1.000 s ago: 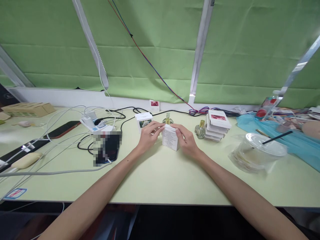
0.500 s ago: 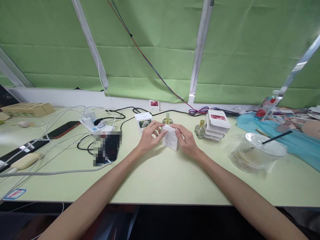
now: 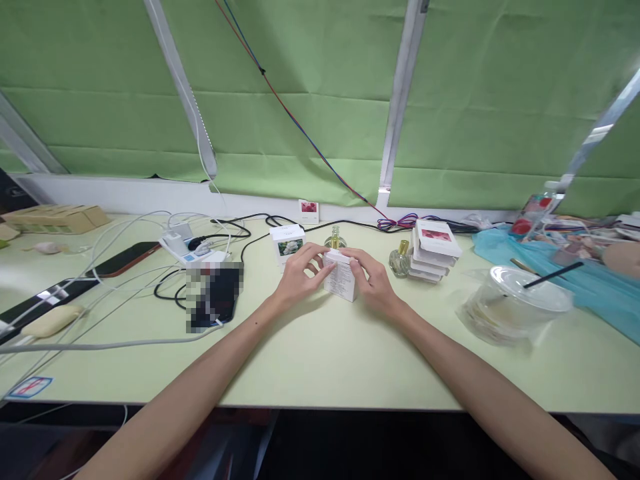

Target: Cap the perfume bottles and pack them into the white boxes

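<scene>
A small white box (image 3: 341, 281) with printed text stands upright on the table, between my hands. My left hand (image 3: 302, 272) grips its top left, the thumb on the printed face. On its right side and top, my right hand (image 3: 371, 279) holds it with curved fingers. Just behind the box is a glass bottle (image 3: 335, 236), partly hidden. To the left stands a white box with a flower picture (image 3: 289, 245). On the right another glass bottle (image 3: 400, 259) with a gold top is beside stacked white boxes (image 3: 434, 250).
A power strip (image 3: 195, 248) with tangled cables and a dark phone (image 3: 223, 293) lie left. A lidded plastic cup (image 3: 517, 300) with a black straw and a blue plastic sheet (image 3: 590, 287) are right. A small card (image 3: 309, 211) leans at the back.
My left thumb has shifted slightly to the right across the box's face. Both hands keep their hold, and the box stays in almost the same place.
</scene>
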### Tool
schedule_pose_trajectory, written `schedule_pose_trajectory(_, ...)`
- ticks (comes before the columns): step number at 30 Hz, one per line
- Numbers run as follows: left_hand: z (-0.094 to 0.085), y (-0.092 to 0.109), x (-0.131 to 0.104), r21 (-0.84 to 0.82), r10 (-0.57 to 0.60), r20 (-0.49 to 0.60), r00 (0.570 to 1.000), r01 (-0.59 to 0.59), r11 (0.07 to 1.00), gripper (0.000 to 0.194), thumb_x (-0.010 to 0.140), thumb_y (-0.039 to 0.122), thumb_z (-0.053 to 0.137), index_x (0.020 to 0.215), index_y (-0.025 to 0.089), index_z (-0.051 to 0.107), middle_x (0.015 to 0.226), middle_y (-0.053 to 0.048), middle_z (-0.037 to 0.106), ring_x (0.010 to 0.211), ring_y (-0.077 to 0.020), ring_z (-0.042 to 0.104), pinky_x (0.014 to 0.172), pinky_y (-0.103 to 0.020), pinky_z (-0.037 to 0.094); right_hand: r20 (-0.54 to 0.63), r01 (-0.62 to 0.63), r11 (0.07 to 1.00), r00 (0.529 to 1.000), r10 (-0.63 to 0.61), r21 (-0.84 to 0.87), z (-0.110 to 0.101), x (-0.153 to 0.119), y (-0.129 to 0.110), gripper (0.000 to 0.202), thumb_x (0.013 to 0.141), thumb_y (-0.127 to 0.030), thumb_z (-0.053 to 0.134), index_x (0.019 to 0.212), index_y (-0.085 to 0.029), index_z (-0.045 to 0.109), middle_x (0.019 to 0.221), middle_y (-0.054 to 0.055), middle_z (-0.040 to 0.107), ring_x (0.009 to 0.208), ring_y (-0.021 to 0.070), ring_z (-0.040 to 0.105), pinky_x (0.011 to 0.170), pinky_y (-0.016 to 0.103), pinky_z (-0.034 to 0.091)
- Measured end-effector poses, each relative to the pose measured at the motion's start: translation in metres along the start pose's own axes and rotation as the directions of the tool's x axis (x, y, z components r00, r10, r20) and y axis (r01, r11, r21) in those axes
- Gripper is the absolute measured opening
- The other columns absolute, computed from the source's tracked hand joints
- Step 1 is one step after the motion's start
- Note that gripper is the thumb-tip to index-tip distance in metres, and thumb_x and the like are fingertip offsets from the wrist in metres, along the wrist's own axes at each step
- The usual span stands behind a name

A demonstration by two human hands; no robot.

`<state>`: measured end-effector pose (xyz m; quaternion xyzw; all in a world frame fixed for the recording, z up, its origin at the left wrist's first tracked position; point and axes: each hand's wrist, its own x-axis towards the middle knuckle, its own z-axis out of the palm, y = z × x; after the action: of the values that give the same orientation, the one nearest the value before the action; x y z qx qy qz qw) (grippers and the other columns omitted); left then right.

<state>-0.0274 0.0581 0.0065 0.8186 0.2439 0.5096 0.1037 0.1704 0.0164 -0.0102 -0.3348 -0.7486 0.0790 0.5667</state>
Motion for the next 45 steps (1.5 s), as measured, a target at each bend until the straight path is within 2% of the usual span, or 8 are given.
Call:
schedule_pose_trajectory(6,0.0004,-0.0012,-0.0007,-0.003,0.011,0.000,1.000,-0.011,1.000,0.021,0.091,0.030,0.069,0.110,0.020,0.067,0.101,-0.005,0.067,0.078,-0.0105,0.063,0.059,-0.019,0.057,-0.005,0.017,1.000,1.000,-0.017,0.003,0.0010,-0.0002,0.0017,0.032,0.106,-0.035,0.041,0.123,-0.022,0.065,0.125,0.011,0.071,0.120,0.0222,0.065,0.103,0.041,0.053)
schedule_pose_trajectory(16,0.0000,-0.0006,-0.0016,0.016,0.028,0.018,0.999,-0.028,0.999,0.024,0.092,0.029,0.068,0.114,0.021,0.067,0.102,-0.005,0.065,0.078,-0.0103,0.063,0.060,-0.019,0.058,-0.007,0.081,0.996,0.997,-0.081,-0.034,0.0010,-0.0002,-0.0003,0.029,0.099,-0.031,0.058,0.126,-0.022,0.062,0.126,0.012,0.070,0.118,0.0241,0.066,0.102,0.042,0.054)
schedule_pose_trajectory(21,0.0003,0.0012,-0.0021,0.019,0.061,0.032,0.998,-0.062,0.998,0.029,0.093,0.027,0.066,0.122,0.022,0.067,0.105,-0.005,0.063,0.081,-0.0109,0.063,0.061,-0.020,0.059,-0.010,0.087,0.995,0.996,-0.087,-0.041,0.0015,0.0001,0.0006,0.029,0.099,-0.029,0.057,0.128,-0.023,0.062,0.126,0.012,0.070,0.119,0.0240,0.066,0.102,0.043,0.054)
schedule_pose_trajectory(35,0.0039,-0.0034,-0.0060,0.021,0.074,-0.002,0.997,-0.074,0.997,0.029,0.094,0.029,0.067,0.122,0.024,0.069,0.105,-0.006,0.061,0.084,-0.0119,0.063,0.058,-0.020,0.059,-0.013,0.096,0.993,0.995,-0.097,-0.061,0.0022,-0.0002,0.0016,0.029,0.100,-0.027,0.056,0.128,-0.023,0.061,0.127,0.012,0.069,0.120,0.0234,0.065,0.103,0.042,0.054)
schedule_pose_trajectory(45,0.0044,-0.0028,-0.0073,0.015,0.051,0.000,0.999,-0.051,0.999,0.028,0.095,0.031,0.065,0.122,0.024,0.069,0.107,-0.006,0.060,0.085,-0.0118,0.063,0.059,-0.020,0.060,-0.030,0.097,0.991,0.995,-0.100,-0.093,0.0031,-0.0009,0.0020,0.032,0.102,-0.031,0.053,0.132,-0.024,0.060,0.128,0.013,0.067,0.124,0.0250,0.063,0.106,0.045,0.053)
